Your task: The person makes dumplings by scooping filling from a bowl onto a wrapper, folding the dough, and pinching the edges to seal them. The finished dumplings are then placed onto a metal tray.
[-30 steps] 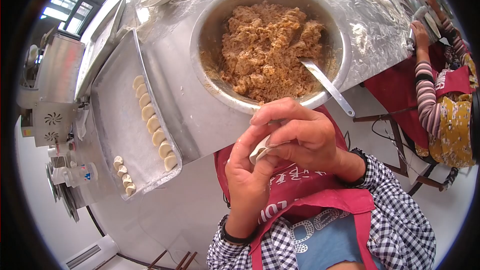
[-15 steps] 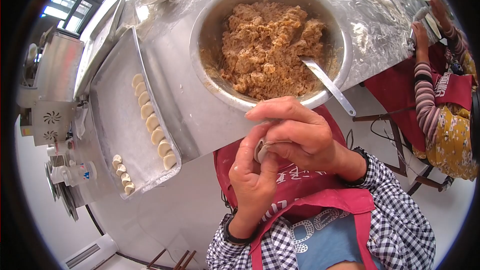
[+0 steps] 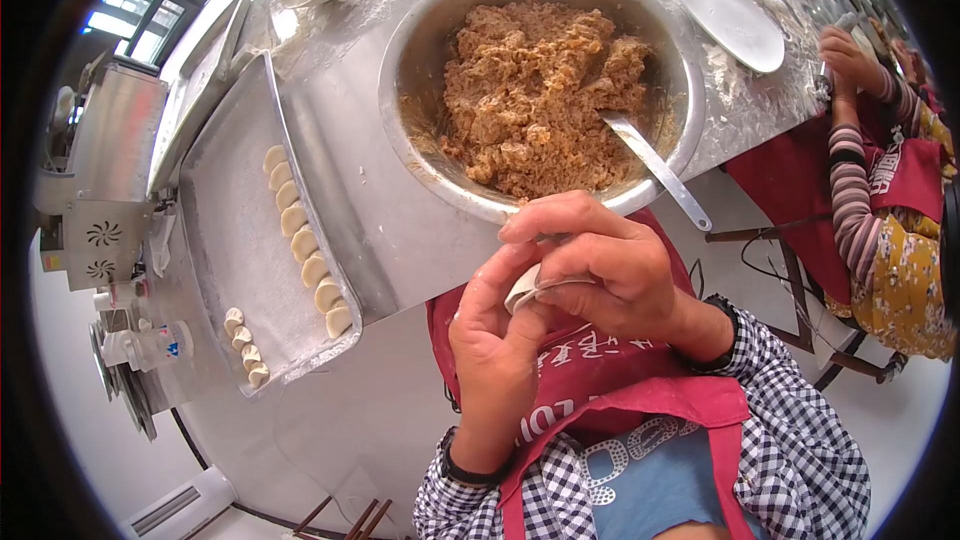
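Note:
Between my two hands is a folded piece of white dough [image 3: 524, 288], pinched at its edge. My left hand [image 3: 495, 335] holds it from the left with thumb and fingers. From the right, my right hand [image 3: 610, 270] grips its other side, fingers curled over it. What is inside the dough is hidden. Just beyond my fingers stands a large metal bowl [image 3: 400, 155] of brown filling [image 3: 545, 90], a metal spoon [image 3: 655, 170] resting in it.
To the left, a metal tray [image 3: 215, 260] carries a row of dough pieces [image 3: 302, 243] and a few small dumplings [image 3: 250, 355]. A white oval plate [image 3: 733, 22] lies beyond the bowl. At the right, a co-worker's hands [image 3: 848, 58] are over the floury table.
The dough shows more between my hands, and my left hand has shifted slightly left. The white plate now lies on the table near the bowl; the co-worker's hands have moved.

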Motion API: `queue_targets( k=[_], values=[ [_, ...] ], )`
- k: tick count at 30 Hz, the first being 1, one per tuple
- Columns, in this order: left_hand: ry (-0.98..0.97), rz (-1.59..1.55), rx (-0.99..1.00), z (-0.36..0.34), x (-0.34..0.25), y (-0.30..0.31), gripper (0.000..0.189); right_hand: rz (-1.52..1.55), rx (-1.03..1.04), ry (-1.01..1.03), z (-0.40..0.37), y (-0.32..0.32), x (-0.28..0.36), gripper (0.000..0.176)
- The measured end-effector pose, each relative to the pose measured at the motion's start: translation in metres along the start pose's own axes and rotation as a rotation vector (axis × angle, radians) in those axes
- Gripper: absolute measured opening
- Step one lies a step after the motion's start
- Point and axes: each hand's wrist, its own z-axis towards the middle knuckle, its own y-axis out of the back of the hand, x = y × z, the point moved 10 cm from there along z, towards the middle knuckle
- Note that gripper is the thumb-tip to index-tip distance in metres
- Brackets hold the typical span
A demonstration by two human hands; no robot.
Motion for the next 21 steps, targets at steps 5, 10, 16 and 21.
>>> queue_targets(
  k=[5,10,16,21],
  values=[
    [0.050,-0.261,0.025,0.001,0.012,0.000,0.039,-0.142,-0.099,0.030,0.002,0.004,0.008,0.012],
    [-0.035,0.081,-0.021,0.001,0.002,0.000,0.040,-0.156,-0.014,0.058,0.000,-0.001,0.005,0.011],
    [-0.306,0.637,0.034,-0.005,-0.021,-0.011,0.040,-0.256,0.060,0.115,-0.001,-0.004,0.008,0.013],
    [-0.198,0.372,0.063,-0.003,-0.016,-0.011,0.050,-0.141,0.000,0.010,0.001,0.000,0.004,0.023]
  ],
)
